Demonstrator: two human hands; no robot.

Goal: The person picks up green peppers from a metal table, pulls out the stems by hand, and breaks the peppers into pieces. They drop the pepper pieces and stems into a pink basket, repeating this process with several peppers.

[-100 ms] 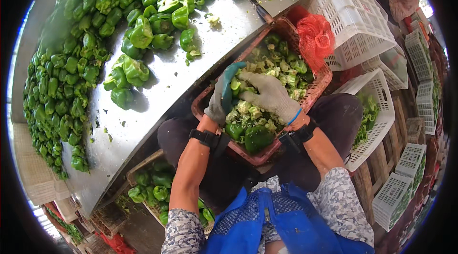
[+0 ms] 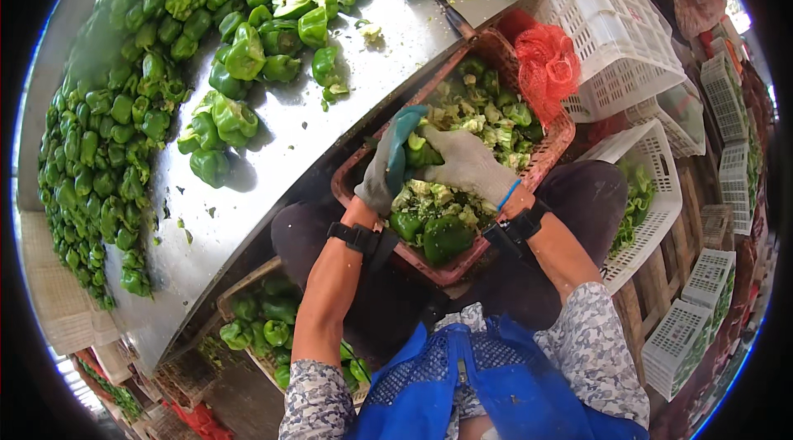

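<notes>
Both of my hands wear gloves and are over a red plastic crate (image 2: 552, 161) full of pale pepper cores and green scraps (image 2: 450, 196). A green bell pepper (image 2: 423, 151) is between my hands, partly covered by the fingers. My left hand (image 2: 388, 163), in a grey glove with teal-coated fingers, wraps round its left side. From the right, my right hand (image 2: 472, 166), in a light grey knit glove, closes on the same pepper; its fingertips are partly hidden. Whole green peppers (image 2: 448, 239) lie at the crate's near end.
A metal table (image 2: 273, 155) on the left bears a large heap of green peppers (image 2: 99, 151) and some cut ones. A knife (image 2: 454, 17) lies at its edge. Red netting (image 2: 546, 64) hangs on the crate's far corner. White plastic crates (image 2: 615, 43) stand to the right.
My right fingers have shifted slightly over the pepper, and more of its green side shows between my hands. The rest is nearly unchanged.
</notes>
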